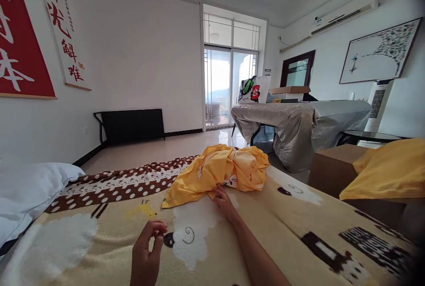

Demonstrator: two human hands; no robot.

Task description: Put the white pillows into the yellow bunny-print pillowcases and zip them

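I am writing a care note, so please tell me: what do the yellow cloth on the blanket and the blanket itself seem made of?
Yellow cloth: probably thin woven fabric, perhaps cotton, mostly matte; it bunches into soft creases. Blanket: likely plush fleece, matte, exact fibre unclear; its pattern's edges look fuzzy.

Left hand point(148, 247) loosely curled — right hand point(226, 204) stretched farther forward.

Yellow cloth point(209, 171) looks smooth, the blanket point(212, 241) fleecy, the silver table cover point(295, 131) glossy.
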